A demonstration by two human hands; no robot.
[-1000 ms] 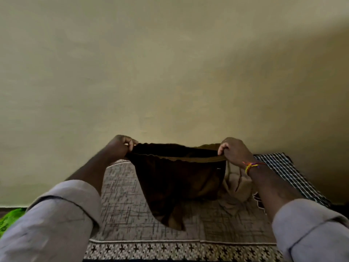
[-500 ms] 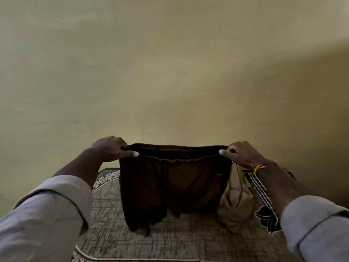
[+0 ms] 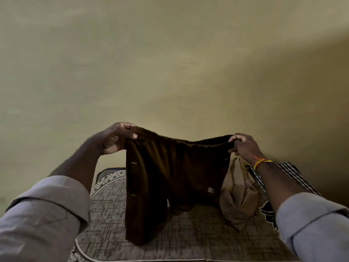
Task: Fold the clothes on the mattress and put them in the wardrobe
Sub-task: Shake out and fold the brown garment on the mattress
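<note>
A: What are the hands doing?

B: The left hand (image 3: 115, 138) pinches one end of the waistband. The right hand (image 3: 243, 145) pinches the other end. Both are closed on the brown shorts (image 3: 175, 176), and they are held wide apart, so the top edge is pulled almost straight.

A: Where are the shorts?

B: Up in the air, over the mattress (image 3: 188, 233). One leg hangs down and its bottom end looks like it touches the mattress.

A: Are they heavy?

B: I think not. They look soft and floppy. They sag a bit in the middle. They will not slip, but they will bend any way you let them.

A: So where should you hold them?

B: At the waistband corners, like now. That edge is thicker.

A: What else is there?

B: A tan cloth (image 3: 238, 201) lies bunched just beside the shorts. A checked cloth (image 3: 290, 168) lies behind the right arm. I see no wardrobe here.
</note>
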